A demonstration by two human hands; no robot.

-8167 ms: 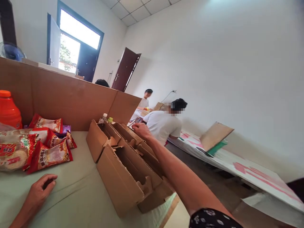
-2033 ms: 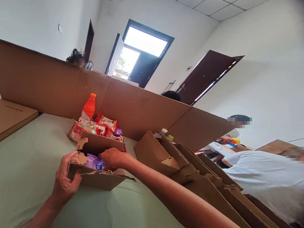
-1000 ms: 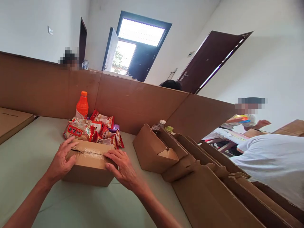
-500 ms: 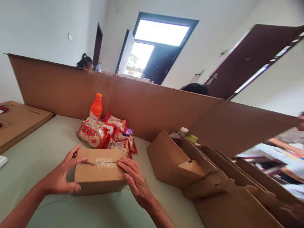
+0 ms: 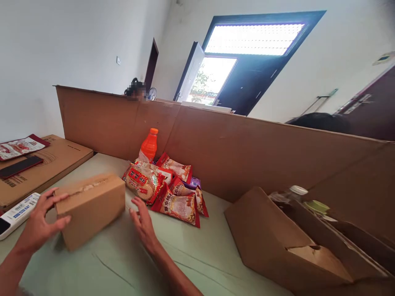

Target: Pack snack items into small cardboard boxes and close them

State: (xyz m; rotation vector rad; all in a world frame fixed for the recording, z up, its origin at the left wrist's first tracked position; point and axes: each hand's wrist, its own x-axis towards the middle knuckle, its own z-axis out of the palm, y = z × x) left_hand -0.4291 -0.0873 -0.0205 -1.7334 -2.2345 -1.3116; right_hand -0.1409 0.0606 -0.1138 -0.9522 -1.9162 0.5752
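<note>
A closed brown cardboard box (image 5: 92, 209), taped along its top, sits tilted at an angle on the left of the table. My left hand (image 5: 45, 220) grips its left end, fingers over the top edge and thumb against the front side. Just off the box's right end, my right hand (image 5: 142, 222) is open, fingers apart and holding nothing. Behind the right hand lie a bag of rice crackers (image 5: 145, 181) and several red snack packets (image 5: 179, 205). An orange drink bottle (image 5: 149, 146) stands behind them.
A cardboard partition (image 5: 216, 144) runs along the back. An open cardboard box (image 5: 268, 234) stands right, with jar lids showing beyond it. At left are a flat carton (image 5: 74, 150), a phone-like dark slab (image 5: 21, 165) and a white device (image 5: 20, 213). A person's head shows over the partition.
The cardboard box has shifted left and turned, away from the snack packets. My right hand has come off it, while my left stays at its left end. The view has swung left.
</note>
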